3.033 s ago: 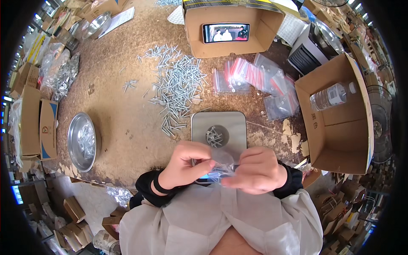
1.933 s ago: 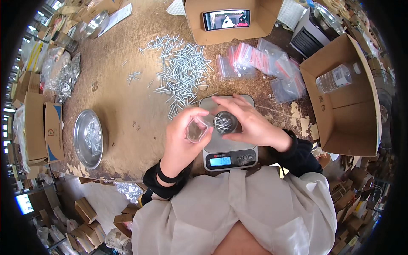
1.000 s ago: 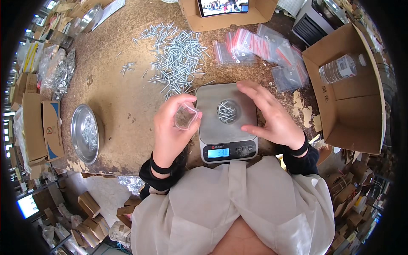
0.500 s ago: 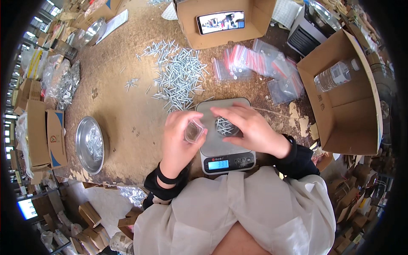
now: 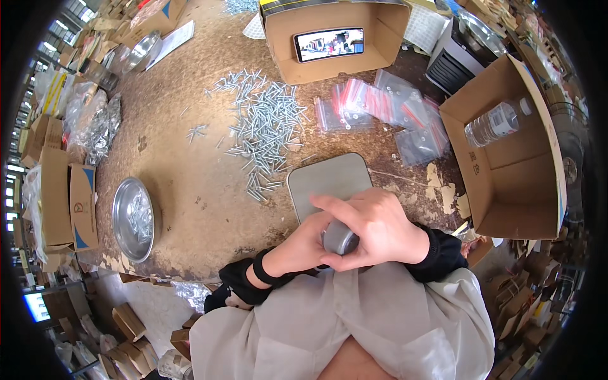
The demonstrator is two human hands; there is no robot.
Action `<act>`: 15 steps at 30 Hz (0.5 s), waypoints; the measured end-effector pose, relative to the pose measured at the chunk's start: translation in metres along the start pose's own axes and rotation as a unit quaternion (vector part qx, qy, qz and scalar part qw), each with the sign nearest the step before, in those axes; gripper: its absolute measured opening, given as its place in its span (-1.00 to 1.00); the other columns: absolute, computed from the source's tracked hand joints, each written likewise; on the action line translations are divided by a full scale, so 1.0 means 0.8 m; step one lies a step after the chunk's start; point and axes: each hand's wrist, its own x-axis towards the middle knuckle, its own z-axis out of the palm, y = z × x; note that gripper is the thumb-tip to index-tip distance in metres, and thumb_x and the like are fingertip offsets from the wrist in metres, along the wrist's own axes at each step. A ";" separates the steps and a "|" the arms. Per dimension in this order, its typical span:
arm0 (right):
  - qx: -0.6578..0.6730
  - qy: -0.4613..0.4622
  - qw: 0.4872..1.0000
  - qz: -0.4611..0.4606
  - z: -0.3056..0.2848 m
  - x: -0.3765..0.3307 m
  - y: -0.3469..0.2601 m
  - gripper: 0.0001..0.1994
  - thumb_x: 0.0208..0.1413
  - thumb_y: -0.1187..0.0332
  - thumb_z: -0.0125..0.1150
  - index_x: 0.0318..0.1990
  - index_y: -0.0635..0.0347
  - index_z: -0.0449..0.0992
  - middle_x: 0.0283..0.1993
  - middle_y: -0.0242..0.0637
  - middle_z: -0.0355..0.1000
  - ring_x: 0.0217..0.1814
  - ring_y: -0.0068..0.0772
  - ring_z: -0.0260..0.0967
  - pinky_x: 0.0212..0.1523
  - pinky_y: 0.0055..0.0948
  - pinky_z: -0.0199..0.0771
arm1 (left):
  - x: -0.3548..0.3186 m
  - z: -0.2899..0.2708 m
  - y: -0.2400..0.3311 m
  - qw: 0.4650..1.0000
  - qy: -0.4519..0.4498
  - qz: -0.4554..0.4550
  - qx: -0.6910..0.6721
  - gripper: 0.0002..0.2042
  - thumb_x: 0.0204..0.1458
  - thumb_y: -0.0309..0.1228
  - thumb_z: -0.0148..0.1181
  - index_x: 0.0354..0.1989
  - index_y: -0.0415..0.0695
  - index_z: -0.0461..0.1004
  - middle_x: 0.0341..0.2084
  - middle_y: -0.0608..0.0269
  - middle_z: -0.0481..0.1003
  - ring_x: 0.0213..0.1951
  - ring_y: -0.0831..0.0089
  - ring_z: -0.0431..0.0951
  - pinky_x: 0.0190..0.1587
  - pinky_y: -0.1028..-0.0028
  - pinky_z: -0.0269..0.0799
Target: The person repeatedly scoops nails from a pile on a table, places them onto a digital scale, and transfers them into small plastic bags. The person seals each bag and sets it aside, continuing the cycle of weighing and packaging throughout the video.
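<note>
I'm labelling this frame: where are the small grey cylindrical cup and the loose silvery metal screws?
Small grey cylindrical cup (image 5: pixel 341 239), head view: exposed end.
Loose silvery metal screws (image 5: pixel 268 121), head view: pile's middle.

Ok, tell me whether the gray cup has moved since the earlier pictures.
Yes: the gray cup has left the scale plate toward the picture's lower edge, and is tipped over in the right hand.

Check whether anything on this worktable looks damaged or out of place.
The tabletop looks damaged: pale, ragged patches show right of the scale, as if its surface flaked. A few stray screws lie left of the main pile.
</note>
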 end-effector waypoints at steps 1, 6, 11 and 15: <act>0.002 -0.001 1.000 0.004 0.000 0.001 0.001 -0.22 -0.27 0.03 0.47 0.17 0.23 0.45 -0.49 -0.29 0.49 -0.54 -0.14 0.44 -0.47 -0.30 0.44 | 0.000 -0.002 -0.002 1.000 -0.007 -0.016 -0.013 -0.38 -0.17 -0.47 0.42 0.16 -0.24 0.37 0.02 0.08 0.51 0.09 0.30 0.49 0.14 0.30 0.36; 0.088 0.048 0.995 -0.005 0.003 -0.001 0.010 -0.36 -0.13 -0.04 0.42 0.05 0.21 0.50 -0.52 -0.22 0.46 -0.50 -0.10 0.47 -0.45 -0.25 0.44 | -0.002 -0.002 -0.008 0.999 0.025 -0.024 -0.039 -0.47 -0.15 -0.42 0.47 0.03 -0.23 0.40 -0.13 0.19 0.50 -0.06 0.42 0.48 0.01 0.38 0.39; 0.232 0.106 0.964 0.080 0.000 -0.019 0.038 -0.36 -0.09 0.00 0.42 0.08 0.24 0.48 -0.39 -0.14 0.48 -0.40 -0.03 0.48 -0.35 -0.25 0.47 | -0.003 -0.002 -0.004 0.998 0.035 -0.030 -0.033 -0.70 -0.04 -0.47 0.43 -0.18 -0.18 0.43 -0.31 0.34 0.46 -0.21 0.55 0.45 -0.11 0.48 0.38; 0.067 0.060 0.988 0.125 -0.001 -0.022 0.045 -0.40 -0.06 0.19 0.41 0.14 0.27 0.42 -0.19 -0.06 0.48 -0.22 -0.03 0.48 -0.21 -0.22 0.47 | -0.003 -0.010 -0.011 0.999 0.017 0.004 -0.046 -0.78 0.03 -0.66 0.33 -0.23 -0.16 0.42 -0.28 0.36 0.44 -0.16 0.58 0.44 -0.05 0.51 0.33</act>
